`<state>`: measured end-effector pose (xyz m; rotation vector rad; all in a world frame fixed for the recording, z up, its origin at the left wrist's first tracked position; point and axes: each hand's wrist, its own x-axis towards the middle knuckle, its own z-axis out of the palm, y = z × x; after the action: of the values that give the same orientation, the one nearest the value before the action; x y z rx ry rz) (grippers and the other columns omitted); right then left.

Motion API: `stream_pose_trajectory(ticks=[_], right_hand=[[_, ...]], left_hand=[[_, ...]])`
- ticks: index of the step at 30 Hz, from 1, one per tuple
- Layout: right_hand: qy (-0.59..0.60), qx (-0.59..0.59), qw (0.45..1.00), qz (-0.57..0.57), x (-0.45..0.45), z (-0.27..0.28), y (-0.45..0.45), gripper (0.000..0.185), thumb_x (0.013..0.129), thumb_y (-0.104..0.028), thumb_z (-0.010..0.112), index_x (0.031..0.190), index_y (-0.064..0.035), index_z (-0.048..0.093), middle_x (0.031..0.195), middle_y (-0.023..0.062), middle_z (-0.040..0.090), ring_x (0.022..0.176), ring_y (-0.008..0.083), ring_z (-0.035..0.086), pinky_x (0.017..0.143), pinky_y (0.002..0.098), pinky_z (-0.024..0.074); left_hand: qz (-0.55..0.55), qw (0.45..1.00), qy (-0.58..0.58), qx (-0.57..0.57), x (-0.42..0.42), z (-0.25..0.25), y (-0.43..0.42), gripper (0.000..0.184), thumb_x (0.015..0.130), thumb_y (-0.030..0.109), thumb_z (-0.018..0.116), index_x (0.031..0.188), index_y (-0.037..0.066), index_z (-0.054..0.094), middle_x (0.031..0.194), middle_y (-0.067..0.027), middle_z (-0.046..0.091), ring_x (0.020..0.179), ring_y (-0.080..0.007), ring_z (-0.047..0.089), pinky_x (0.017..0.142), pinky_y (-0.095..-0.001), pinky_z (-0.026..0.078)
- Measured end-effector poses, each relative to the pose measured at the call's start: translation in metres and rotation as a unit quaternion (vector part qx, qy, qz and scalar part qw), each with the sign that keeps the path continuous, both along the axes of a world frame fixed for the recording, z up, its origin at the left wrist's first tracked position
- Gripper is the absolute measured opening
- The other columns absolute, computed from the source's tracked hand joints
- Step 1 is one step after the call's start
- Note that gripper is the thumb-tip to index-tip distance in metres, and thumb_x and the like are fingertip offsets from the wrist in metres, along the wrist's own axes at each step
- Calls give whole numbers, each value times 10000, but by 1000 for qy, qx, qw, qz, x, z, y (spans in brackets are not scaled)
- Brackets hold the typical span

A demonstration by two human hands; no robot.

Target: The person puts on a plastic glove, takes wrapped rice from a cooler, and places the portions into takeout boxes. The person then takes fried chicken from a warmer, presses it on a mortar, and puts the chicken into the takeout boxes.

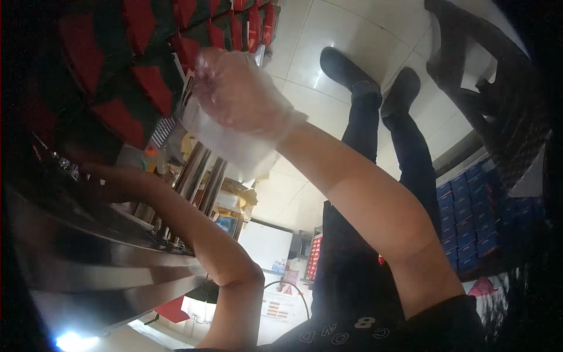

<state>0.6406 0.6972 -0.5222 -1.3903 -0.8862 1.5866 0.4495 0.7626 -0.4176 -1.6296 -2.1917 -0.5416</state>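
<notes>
My right hand [237, 97], in a loose clear plastic glove, is raised in front of the red and dark flaps. Its fingers are curled in and blurred by motion; what they hold, if anything, is hidden. Below the wrist hangs a sheet of translucent plastic [240, 154], and I cannot tell whether it is part of the glove. Further left and lower, my left hand [120, 183] reaches into shadow beside a shiny metal surface [76, 252]. Small shiny metal parts [67, 166] lie near its fingertips. Its fingers are too dark to read.
Rows of red and dark flaps [120, 120] fill the upper left. Metal rails [205, 179] run between my arms. Stacked blue boxes [469, 217] stand on the right, below a black frame-like object [492, 76]. My shoes [346, 67] rest on pale floor tiles [328, 29].
</notes>
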Motion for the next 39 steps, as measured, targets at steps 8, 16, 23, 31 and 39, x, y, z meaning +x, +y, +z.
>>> stream_pose_trajectory(ticks=[8,16,23,31,39], right_hand=[[18,-20,994,-107,-24,27,32,287,905,-136,595,1169,-29,625,916,242,683,847,359,683,772,427,531],[207,-79,970,-95,-33,28,55,322,907,-196,610,1180,-27,633,987,217,693,923,313,687,813,389,526],[50,-195,973,114,-30,35,105,276,903,-193,604,1059,19,687,1107,231,678,1106,348,646,900,420,543],[-110,-72,975,178,-58,-22,64,335,833,-311,599,1057,-79,692,1085,149,676,1031,273,642,884,390,514],[211,-178,961,4,78,69,-81,335,980,-270,573,1111,31,639,1009,81,668,954,134,594,826,299,471]], left_hand=[[-111,963,-222,108,-28,-10,-6,493,998,371,459,1182,-73,568,1156,-260,558,1055,-344,586,1003,-472,414],[-120,984,-134,11,-109,-6,-3,402,812,191,705,1142,-15,602,1039,-234,632,1018,-436,608,923,-515,451],[-190,919,-345,-10,-29,-9,-7,541,825,244,697,1302,31,560,1311,-238,557,1194,-374,566,1024,-521,431],[108,618,-767,131,22,6,-37,526,874,278,598,1342,50,524,1377,-203,513,1259,-368,509,994,-611,419],[67,514,-854,-44,32,19,-164,675,854,432,595,1419,92,447,1409,-135,500,1296,-327,455,1052,-546,367]])
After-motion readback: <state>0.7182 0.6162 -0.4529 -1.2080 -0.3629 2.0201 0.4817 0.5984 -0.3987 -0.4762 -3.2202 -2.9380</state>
